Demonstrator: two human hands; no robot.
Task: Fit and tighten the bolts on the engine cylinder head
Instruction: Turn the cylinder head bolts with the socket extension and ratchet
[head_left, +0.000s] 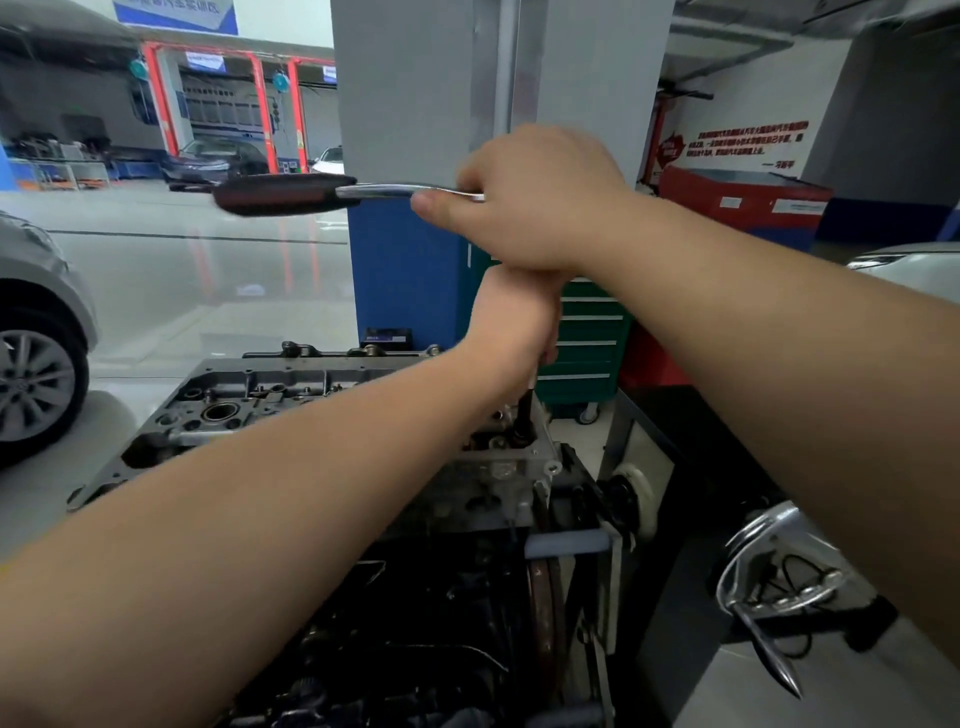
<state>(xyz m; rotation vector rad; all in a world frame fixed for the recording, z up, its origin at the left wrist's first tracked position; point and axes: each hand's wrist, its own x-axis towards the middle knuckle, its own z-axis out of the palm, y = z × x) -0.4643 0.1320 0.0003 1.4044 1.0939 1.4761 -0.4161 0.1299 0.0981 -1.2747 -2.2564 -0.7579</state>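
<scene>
Over the head's (270, 410) right end, the right hand (540, 202) grips a ratchet (291, 193) near its top; the left hand (514, 322) clasps the extension (525, 410) standing in a bolt hole. Off-axis pull could tilt the extension and slip the socket off the hidden bolt.
</scene>
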